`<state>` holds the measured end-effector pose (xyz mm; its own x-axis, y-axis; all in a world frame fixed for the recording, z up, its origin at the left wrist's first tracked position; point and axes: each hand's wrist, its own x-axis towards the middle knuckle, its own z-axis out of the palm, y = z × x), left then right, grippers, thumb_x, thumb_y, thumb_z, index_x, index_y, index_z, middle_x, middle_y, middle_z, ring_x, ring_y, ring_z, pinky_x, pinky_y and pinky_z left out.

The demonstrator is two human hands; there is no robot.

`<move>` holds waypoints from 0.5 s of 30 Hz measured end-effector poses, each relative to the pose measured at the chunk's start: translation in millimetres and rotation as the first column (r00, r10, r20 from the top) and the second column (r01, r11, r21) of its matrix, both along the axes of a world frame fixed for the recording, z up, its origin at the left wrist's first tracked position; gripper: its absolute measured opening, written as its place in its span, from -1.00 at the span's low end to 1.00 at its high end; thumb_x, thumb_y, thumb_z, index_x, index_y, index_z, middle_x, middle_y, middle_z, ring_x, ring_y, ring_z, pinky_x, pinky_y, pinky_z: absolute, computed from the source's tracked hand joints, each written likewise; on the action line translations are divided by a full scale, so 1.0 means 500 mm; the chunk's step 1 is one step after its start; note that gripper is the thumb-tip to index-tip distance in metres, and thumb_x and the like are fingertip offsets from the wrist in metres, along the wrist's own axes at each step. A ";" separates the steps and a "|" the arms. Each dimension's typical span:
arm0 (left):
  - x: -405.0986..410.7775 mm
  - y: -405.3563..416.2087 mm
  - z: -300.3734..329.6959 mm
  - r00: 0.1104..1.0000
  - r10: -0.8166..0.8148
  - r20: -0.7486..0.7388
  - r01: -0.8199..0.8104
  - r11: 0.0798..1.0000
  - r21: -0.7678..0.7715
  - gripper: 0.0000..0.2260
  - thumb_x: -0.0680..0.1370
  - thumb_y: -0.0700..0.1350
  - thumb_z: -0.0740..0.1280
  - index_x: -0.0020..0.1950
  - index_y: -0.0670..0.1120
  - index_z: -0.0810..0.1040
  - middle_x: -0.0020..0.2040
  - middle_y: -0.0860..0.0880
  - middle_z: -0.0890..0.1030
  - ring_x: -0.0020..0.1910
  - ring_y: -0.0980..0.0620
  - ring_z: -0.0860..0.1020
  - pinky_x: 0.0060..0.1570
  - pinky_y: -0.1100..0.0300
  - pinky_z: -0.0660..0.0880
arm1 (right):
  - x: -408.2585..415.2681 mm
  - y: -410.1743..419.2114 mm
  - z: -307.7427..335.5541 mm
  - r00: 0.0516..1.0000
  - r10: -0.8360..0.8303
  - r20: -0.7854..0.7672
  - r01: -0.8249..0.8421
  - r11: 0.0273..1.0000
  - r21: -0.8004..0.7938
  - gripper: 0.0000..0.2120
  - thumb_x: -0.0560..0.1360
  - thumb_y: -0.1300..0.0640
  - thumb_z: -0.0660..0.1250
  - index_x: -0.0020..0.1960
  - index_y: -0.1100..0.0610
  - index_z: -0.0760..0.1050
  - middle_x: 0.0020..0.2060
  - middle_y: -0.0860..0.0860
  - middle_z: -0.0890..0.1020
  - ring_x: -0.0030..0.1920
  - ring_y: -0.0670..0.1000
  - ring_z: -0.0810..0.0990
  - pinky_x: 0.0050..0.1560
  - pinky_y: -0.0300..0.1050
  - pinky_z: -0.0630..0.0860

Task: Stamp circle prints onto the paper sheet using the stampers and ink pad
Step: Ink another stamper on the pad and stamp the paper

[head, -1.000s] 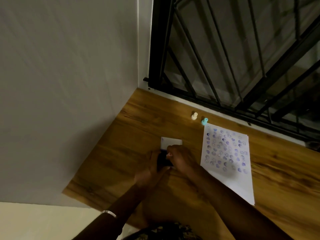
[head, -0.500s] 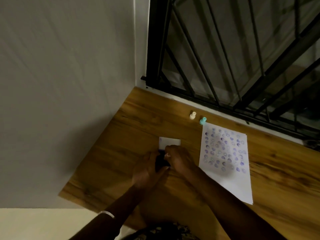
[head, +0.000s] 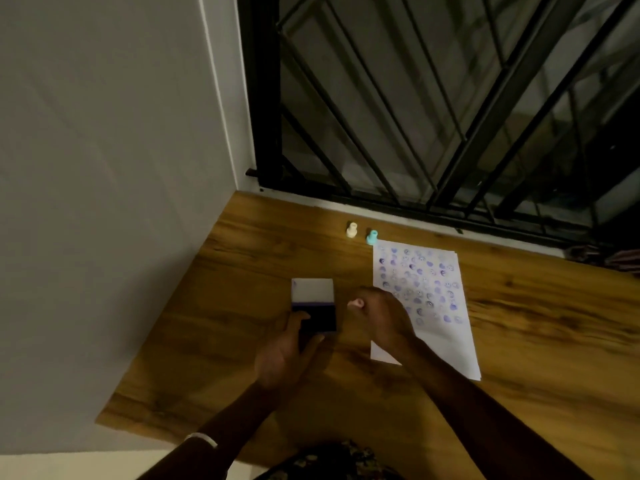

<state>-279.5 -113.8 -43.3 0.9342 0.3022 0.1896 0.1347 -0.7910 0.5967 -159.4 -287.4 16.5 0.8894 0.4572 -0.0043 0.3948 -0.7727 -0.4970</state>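
Your left hand [head: 282, 355] is spread partly open around the near end of the rectangular ink pad [head: 314, 310], thumb on its left edge and fingers curling up against its near right corner, so it grips the case from below. The pad's dark purple inked half lies nearest that hand; its pale, flat open lid extends away from your fingertips.

Your right hand [head: 379, 315] is curled closed, just to the right of the pad and not touching it. It pinches a small pink stamper [head: 355, 303], of which only the rounded end pokes out toward the pad past your fingers; how the rest of it sits in your grip is hidden.

Directly beyond and under the right side of that hand lies the white rectangular paper sheet [head: 440, 327], flat and matte, its far half dotted with rows of round purple prints, some with smiley faces. Your right wrist crosses the sheet's near left corner.

Well beyond both hands, at the sheet's far left corner, stand a small cream knob-shaped stamper [head: 352, 230] and a small turquoise knob-shaped stamper [head: 372, 237], upright and side by side. Everything rests on the brown wood-grain tabletop [head: 536, 341], smooth and streaked.
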 end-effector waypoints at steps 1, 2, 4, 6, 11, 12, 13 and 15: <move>0.005 -0.017 0.006 1.000 -0.021 0.018 0.020 0.999 0.043 -0.61 0.50 0.23 0.30 0.24 0.06 0.43 0.13 -0.02 0.57 0.07 -0.01 0.55 -0.03 0.08 0.52 | 0.005 -0.027 0.002 1.000 -0.020 0.000 0.020 1.000 -0.001 -0.88 0.53 0.04 0.28 -0.16 0.03 0.51 -0.24 -0.04 0.62 -0.21 -0.05 0.59 -0.20 -0.09 0.56; 0.011 -0.036 0.013 0.999 -0.046 0.027 0.044 0.997 0.069 -0.62 0.50 0.23 0.29 0.22 0.07 0.45 0.11 0.00 0.58 0.06 0.00 0.55 -0.01 0.07 0.52 | 0.010 -0.055 0.004 0.999 -0.045 0.014 0.045 0.999 -0.014 -0.89 0.53 0.04 0.29 -0.11 0.04 0.54 -0.21 -0.03 0.64 -0.19 -0.05 0.60 -0.16 -0.07 0.59; 0.029 -0.085 0.028 0.992 -0.123 0.002 0.123 0.990 0.076 -0.64 0.50 0.25 0.25 0.19 0.08 0.46 0.07 0.02 0.59 0.03 0.02 0.55 0.01 0.06 0.52 | 0.016 -0.109 0.005 0.993 -0.106 0.060 0.110 0.992 -0.064 -0.88 0.52 0.02 0.31 -0.06 0.05 0.56 -0.19 0.00 0.66 -0.17 -0.02 0.61 -0.16 -0.10 0.57; 0.051 -0.137 0.038 0.974 -0.224 -0.045 0.226 0.972 0.058 -0.68 0.52 0.22 0.24 0.18 0.09 0.46 0.08 0.01 0.60 0.02 0.01 0.55 0.03 0.07 0.53 | 0.019 -0.158 0.006 0.983 -0.173 0.053 0.178 0.978 -0.108 -0.85 0.51 0.00 0.31 -0.07 0.07 0.55 -0.19 0.03 0.65 -0.17 0.02 0.61 -0.23 -0.15 0.49; 0.109 -0.246 0.050 0.894 -0.429 -0.131 0.431 0.902 -0.013 -0.69 0.53 0.17 0.26 0.21 0.08 0.44 0.04 0.01 0.64 -0.02 0.02 0.60 0.03 0.12 0.54 | 0.023 -0.238 0.009 0.973 -0.227 0.045 0.232 0.960 -0.155 -0.80 0.51 0.03 0.33 -0.04 0.17 0.56 -0.12 0.15 0.67 -0.11 0.15 0.63 -0.18 -0.09 0.51; 0.119 -0.261 0.049 0.877 -0.452 -0.164 0.457 0.889 -0.006 -0.66 0.52 0.18 0.27 0.23 0.07 0.42 0.06 0.00 0.64 0.03 0.00 0.59 0.08 0.10 0.52 | 0.023 -0.246 0.010 0.972 -0.227 0.058 0.234 0.958 -0.168 -0.79 0.51 0.02 0.34 -0.04 0.18 0.56 -0.12 0.16 0.67 -0.11 0.16 0.62 -0.18 -0.08 0.51; 0.126 -0.274 0.046 0.862 -0.462 -0.208 0.473 0.881 0.004 -0.62 0.52 0.20 0.27 0.26 0.06 0.40 0.10 -0.02 0.62 0.08 -0.02 0.57 0.13 0.07 0.50 | 0.025 -0.251 0.010 0.972 -0.223 0.070 0.232 0.956 -0.179 -0.78 0.51 0.02 0.33 -0.04 0.19 0.55 -0.12 0.16 0.66 -0.11 0.16 0.62 -0.17 -0.08 0.49; 0.136 -0.290 0.036 0.842 -0.447 -0.303 0.480 0.877 0.040 -0.54 0.51 0.23 0.26 0.31 0.04 0.35 0.17 -0.06 0.59 0.16 -0.09 0.54 0.19 0.01 0.47 | 0.029 -0.257 0.009 0.975 -0.209 0.081 0.222 0.954 -0.204 -0.77 0.52 0.02 0.32 -0.02 0.20 0.54 -0.10 0.17 0.66 -0.09 0.16 0.61 -0.15 -0.07 0.50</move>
<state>-211.5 -258.8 -25.1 0.9783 -0.1863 -0.0907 -0.1179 -0.8606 0.4955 -144.9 -415.9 20.9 0.9682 0.2489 -0.0257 0.2305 -0.9272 -0.2953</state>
